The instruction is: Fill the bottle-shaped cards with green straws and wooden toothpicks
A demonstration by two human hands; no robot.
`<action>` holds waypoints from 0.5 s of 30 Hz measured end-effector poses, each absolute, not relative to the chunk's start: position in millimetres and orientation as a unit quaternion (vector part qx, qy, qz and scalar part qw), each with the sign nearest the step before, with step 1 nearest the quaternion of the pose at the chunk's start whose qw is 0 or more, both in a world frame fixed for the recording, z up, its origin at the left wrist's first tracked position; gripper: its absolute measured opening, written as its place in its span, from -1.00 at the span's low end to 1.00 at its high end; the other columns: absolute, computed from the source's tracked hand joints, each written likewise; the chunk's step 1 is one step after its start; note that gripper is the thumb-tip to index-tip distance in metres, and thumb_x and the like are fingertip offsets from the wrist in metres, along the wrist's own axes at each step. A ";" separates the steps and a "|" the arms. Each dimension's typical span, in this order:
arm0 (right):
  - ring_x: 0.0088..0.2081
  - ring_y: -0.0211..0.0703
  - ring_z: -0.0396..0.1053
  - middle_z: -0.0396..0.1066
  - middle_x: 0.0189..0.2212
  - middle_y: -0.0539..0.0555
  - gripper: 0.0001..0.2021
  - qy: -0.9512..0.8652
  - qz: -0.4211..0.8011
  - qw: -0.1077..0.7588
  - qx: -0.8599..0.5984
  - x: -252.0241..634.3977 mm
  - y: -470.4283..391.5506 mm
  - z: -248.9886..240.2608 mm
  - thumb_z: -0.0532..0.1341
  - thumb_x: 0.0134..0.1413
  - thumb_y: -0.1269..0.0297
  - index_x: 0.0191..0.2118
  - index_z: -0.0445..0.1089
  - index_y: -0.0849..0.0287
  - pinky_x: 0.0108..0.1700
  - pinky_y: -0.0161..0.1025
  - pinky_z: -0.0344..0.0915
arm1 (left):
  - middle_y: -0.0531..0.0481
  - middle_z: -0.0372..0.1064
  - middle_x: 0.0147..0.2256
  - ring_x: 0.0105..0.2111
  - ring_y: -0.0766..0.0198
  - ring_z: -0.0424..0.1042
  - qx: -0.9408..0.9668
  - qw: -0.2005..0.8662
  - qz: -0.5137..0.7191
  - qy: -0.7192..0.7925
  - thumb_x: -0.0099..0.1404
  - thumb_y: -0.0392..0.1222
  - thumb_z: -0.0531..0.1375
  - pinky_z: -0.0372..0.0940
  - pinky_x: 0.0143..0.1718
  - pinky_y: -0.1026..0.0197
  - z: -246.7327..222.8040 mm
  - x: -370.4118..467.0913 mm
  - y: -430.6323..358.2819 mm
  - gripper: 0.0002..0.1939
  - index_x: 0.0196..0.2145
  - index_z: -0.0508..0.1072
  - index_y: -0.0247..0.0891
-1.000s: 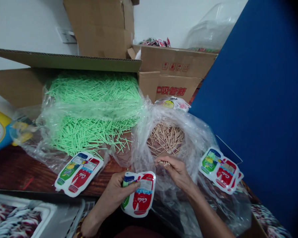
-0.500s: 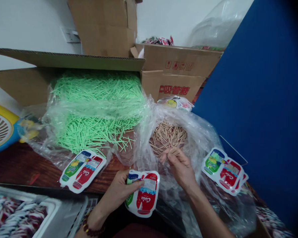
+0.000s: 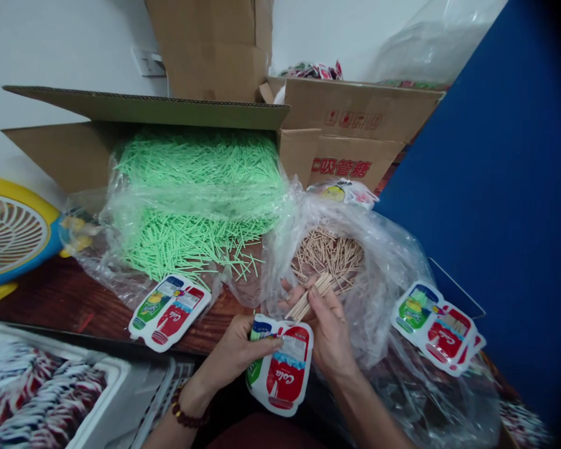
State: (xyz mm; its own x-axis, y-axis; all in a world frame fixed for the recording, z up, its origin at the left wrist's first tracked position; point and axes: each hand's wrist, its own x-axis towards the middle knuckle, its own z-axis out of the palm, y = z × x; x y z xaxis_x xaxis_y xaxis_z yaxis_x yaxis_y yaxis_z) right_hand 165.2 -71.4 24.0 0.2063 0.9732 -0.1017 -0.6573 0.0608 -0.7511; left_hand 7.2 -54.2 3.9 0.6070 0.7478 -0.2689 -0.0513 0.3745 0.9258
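My left hand (image 3: 243, 346) is closed on a white-edged packet (image 3: 287, 368) printed with a green bottle and a red Cola bottle, its thumb across the front. Just above the packet's top edge, my right hand (image 3: 325, 324) pinches a small bundle of thin tan sticks (image 3: 308, 296). Behind that hand, a heap of the same tan sticks (image 3: 327, 252) lies in clear plastic. Another such packet (image 3: 171, 312) rests on the table to the left, and a small overlapping stack of packets (image 3: 437, 327) lies to the right.
An opened cardboard box (image 3: 144, 112) spills light green sticks (image 3: 201, 181) over crumpled plastic film. A yellow and blue fan (image 3: 14, 231) stands at left. Below it, a white foam box (image 3: 107, 399) holds rows of packets. A blue panel (image 3: 486, 181) borders the right side.
My right hand has come away from the tan heap toward the packet, now showing a bundle of sticks. The left hand keeps its hold. The view has shifted slightly.
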 end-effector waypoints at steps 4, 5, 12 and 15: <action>0.06 0.01 0.35 0.43 -0.43 -0.03 -0.80 -0.237 0.581 0.683 -0.375 163.4 -72.6 23.0 0.24 0.09 0.18 -0.19 0.26 0.02 -0.16 -0.14 0.46 | 0.04 0.45 -0.50 -0.52 0.38 0.34 0.472 0.764 0.276 0.343 0.13 -0.17 0.32 0.24 -0.42 0.36 4.6 9.2 -54.6 -0.81 -0.44 0.52 -0.38; 0.04 0.00 0.37 0.43 -0.44 -0.05 -0.81 -0.239 0.579 0.682 -0.377 162.8 -72.6 23.1 0.23 0.09 0.17 -0.19 0.25 0.01 -0.17 -0.14 0.46 | 0.05 0.46 -0.50 -0.52 0.38 0.35 0.468 0.767 0.277 0.340 0.13 -0.17 0.32 0.24 -0.42 0.37 4.5 9.4 -54.8 -0.82 -0.45 0.52 -0.38; -0.03 -0.04 0.43 0.42 -0.46 -0.05 -0.81 -0.224 0.571 0.699 -0.368 158.7 -72.4 25.1 0.23 0.10 0.20 -0.18 0.25 0.04 -0.06 -0.14 0.41 | 0.05 0.44 -0.51 -0.54 0.39 0.33 0.463 0.768 0.272 0.349 0.12 -0.18 0.33 0.24 -0.43 0.36 2.3 9.4 -55.1 -0.82 -0.45 0.51 -0.38; 0.01 0.00 0.40 0.44 -0.43 -0.04 -0.80 -0.214 0.579 0.689 -0.379 157.7 -72.9 24.1 0.25 0.09 0.21 -0.17 0.25 0.04 -0.16 -0.15 0.45 | 0.06 0.43 -0.51 -0.53 0.39 0.33 0.471 0.765 0.272 0.345 0.13 -0.18 0.32 0.22 -0.41 0.37 2.6 9.6 -55.1 -0.82 -0.45 0.50 -0.38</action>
